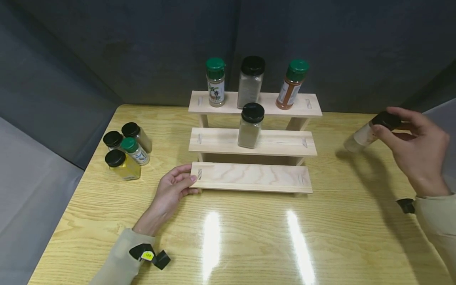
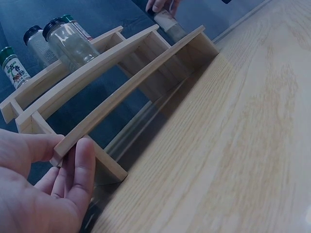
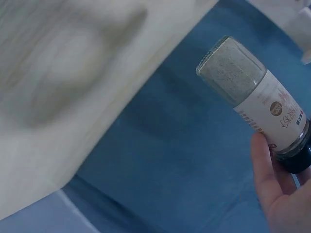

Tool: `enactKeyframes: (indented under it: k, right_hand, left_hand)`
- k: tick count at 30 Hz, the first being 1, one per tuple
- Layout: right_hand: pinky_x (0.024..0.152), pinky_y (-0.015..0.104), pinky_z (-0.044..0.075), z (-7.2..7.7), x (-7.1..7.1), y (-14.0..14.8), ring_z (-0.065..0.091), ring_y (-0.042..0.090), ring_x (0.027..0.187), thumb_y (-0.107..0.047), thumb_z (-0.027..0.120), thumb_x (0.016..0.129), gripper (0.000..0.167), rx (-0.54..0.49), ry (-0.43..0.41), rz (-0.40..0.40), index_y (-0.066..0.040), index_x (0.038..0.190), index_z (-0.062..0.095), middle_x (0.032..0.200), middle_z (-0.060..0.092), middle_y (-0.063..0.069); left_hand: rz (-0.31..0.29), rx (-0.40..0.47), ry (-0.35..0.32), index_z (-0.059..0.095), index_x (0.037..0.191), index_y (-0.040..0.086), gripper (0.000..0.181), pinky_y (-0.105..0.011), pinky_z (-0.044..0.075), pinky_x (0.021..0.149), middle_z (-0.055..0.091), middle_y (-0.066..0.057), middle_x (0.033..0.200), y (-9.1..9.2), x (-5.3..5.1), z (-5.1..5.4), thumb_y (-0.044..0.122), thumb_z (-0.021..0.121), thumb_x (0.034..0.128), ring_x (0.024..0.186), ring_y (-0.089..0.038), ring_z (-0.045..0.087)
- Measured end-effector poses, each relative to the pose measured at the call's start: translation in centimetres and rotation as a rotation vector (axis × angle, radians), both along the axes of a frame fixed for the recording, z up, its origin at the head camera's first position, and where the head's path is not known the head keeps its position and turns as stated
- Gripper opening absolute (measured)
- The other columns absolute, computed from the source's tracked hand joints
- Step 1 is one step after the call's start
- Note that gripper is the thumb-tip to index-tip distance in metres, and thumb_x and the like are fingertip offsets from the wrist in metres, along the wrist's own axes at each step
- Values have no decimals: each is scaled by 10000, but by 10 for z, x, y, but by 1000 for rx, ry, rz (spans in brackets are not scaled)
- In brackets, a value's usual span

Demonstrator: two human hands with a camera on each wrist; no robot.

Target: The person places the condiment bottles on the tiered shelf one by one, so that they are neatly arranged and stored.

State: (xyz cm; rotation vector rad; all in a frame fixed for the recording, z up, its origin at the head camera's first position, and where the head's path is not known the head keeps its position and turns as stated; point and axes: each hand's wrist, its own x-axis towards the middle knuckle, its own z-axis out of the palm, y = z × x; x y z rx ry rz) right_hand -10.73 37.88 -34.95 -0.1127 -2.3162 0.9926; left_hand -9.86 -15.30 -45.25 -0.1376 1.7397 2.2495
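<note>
My right hand (image 1: 422, 146) grips a spice jar (image 1: 364, 136) by its black cap, off to the right of the rack. The jar is tilted, its base pointing left and down; the right wrist view shows a pale label and greyish powder inside the jar (image 3: 233, 68). With thumb above and fingers below, my left hand (image 1: 174, 188) holds the left end of the bottom shelf (image 1: 251, 177) of a three-step wooden rack. A black-capped jar (image 1: 250, 126) stands on the middle shelf. On the top shelf are a green-capped bottle (image 1: 215, 85), a black-capped jar (image 1: 251, 85) and another green-capped bottle (image 1: 290, 87).
At the table's left stand several jars close together: a yellow jar (image 1: 124, 166), a small green-capped bottle (image 1: 137, 151) and black-capped jars, one of them (image 1: 141, 138) at the back. Dark cloth (image 1: 160, 47) hangs behind the wooden table (image 1: 249, 237).
</note>
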Motion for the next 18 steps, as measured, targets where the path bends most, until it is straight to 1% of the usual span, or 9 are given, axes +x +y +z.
enactKeyframes:
  k: [7, 12, 15, 18]
  right_hand:
    - [850, 55, 546, 18, 6, -22, 686, 1, 1023, 27, 834, 937, 466, -43, 58, 88, -60, 1386, 748, 1235, 693, -135]
    - [851, 79, 557, 29, 10, -33, 698, 24, 1008, 75, 815, 935, 452, -60, 110, 168, -12, 1373, 743, 1208, 716, -88]
    - [853, 102, 565, 35, 12, -40, 710, 40, 996, 95, 811, 929, 449, -89, 136, 215, 14, 1364, 739, 1207, 735, -30]
    - [863, 118, 570, 41, 14, -47, 716, 60, 1018, 107, 808, 924, 452, -114, 141, 239, 24, 1362, 736, 1236, 742, 25]
  left_hand:
    - [4, -2, -1, 463, 1513, -131, 468, -276, 673, 799, 724, -48, 1020, 0, 1, 2, -102, 601, 1067, 847, -148, 718]
    - [0, 1, 2, 462, 1508, -133, 462, -276, 671, 800, 722, -45, 1018, 0, 1, 2, -103, 600, 1068, 854, -147, 716]
    - [-2, 4, 1, 456, 1507, -138, 463, -275, 672, 802, 722, -42, 1017, -1, 1, 1, -104, 598, 1068, 855, -146, 716]
    - [1, 3, 3, 460, 1509, -131, 462, -278, 674, 800, 723, -40, 1016, -1, 0, 1, -106, 594, 1068, 852, -150, 717]
